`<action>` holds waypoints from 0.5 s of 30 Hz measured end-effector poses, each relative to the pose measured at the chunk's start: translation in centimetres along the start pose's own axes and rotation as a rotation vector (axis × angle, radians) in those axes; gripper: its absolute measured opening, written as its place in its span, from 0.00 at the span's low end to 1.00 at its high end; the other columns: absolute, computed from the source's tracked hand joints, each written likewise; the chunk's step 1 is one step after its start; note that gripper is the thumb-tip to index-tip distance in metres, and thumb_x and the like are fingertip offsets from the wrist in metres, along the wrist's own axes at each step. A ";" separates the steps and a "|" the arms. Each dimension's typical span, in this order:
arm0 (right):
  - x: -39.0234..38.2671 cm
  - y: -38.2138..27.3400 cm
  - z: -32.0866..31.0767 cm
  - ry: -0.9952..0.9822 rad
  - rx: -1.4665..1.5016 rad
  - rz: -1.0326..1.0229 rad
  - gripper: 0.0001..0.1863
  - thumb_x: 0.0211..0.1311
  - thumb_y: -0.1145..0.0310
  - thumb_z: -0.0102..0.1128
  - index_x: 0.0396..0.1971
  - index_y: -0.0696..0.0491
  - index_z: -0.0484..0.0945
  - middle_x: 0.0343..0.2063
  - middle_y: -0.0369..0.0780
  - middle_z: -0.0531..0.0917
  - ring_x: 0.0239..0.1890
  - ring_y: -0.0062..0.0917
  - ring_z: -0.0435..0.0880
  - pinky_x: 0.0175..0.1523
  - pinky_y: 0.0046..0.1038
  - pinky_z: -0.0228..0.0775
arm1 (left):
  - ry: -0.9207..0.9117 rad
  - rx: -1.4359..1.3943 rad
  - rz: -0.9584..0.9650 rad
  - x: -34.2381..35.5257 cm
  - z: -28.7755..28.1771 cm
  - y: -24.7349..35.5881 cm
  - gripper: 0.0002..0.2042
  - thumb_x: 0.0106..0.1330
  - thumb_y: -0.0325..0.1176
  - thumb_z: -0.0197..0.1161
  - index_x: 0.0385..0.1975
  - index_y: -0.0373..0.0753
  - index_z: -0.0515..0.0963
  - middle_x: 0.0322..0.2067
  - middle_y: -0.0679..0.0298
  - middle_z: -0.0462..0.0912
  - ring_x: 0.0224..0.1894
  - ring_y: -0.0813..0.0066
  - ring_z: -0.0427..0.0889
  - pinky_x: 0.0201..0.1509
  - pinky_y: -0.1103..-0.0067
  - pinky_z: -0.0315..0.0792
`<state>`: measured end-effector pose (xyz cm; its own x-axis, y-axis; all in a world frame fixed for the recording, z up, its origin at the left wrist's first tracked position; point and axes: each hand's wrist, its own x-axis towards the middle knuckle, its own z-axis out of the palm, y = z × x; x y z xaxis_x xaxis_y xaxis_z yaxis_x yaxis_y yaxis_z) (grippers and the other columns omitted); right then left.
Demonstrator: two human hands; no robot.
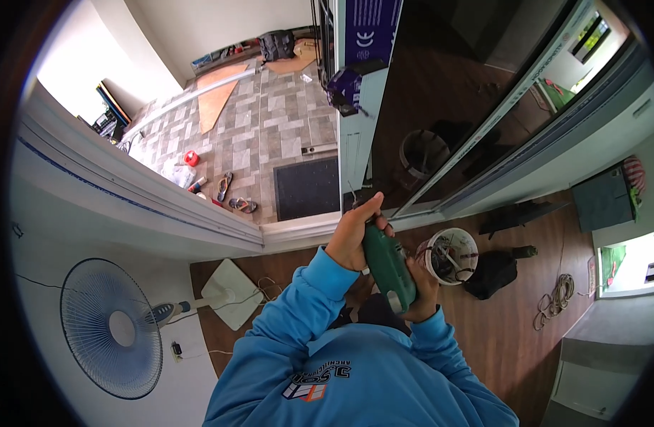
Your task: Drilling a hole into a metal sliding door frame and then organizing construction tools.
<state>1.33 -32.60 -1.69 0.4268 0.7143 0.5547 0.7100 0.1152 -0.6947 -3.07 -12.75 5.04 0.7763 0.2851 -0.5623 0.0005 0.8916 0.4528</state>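
Note:
A green power drill [386,262] is held in both of my hands in front of my chest. My left hand [353,231] wraps round its front end, the thumb stretched along the top. My right hand [422,287] grips the rear part; most of its fingers are hidden under the body. A thin bit [352,191] points away from me at the lower end of the white door frame [355,153]. Whether the bit touches the frame I cannot tell. Purple film hangs loose higher up on this frame, next to the dark glass panel [419,92].
A bucket of tools [451,256] stands on the wooden floor to the right, beside a black bag [492,275] and a coiled rope [555,302]. A standing fan [120,327] is on the left. Past the doorway lie a dark mat [306,188] and sandals [225,186].

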 end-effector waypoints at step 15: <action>3.9 -1.1 1.8 0.228 0.169 0.168 0.42 0.51 0.78 0.67 0.65 0.61 0.53 0.42 0.49 0.83 0.42 0.34 0.85 0.44 0.32 0.79 | 0.409 1.033 1.282 6.2 -3.7 7.1 0.22 0.57 0.38 0.71 0.49 0.37 0.76 0.44 0.61 0.82 0.46 0.69 0.81 0.50 0.68 0.74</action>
<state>1.14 -28.70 0.39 0.6577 0.5623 0.5011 0.5245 0.1355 -0.8405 -0.59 -3.37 2.17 0.4026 0.8012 0.4428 0.0564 -0.5045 0.8616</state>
